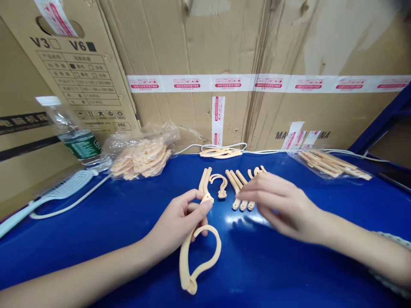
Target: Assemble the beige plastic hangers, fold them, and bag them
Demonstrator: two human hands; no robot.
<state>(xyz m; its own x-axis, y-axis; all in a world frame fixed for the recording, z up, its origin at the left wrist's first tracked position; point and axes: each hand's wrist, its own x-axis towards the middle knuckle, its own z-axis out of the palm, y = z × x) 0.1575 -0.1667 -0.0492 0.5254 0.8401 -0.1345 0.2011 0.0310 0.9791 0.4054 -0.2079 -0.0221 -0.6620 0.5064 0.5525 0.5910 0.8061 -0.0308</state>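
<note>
Between the thumb and fingers of my left hand (181, 218) is a beige plastic hanger part (208, 198), gripped near its end. Just below it, a beige hanger arm (184, 263) joins a curved hook (219, 248) at the bottom; the fingers partly cover its top. My right hand (285, 207) hovers over the row of beige hanger arms (236, 188), fingers stretched toward the left and slightly blurred. I see nothing in it. Two loose arms (205, 177) lie behind my left hand, with small hooks (221, 185) beside them. More curved pieces (256, 171) show behind my right hand.
A plastic bag of beige parts (144, 158), a water bottle (78, 141) and a pale blue hairbrush (69, 186) are on the left. Another bag of parts (334, 164) lies at right. A white cable (189, 147) runs along cardboard boxes (180, 47) behind the blue table (289, 273).
</note>
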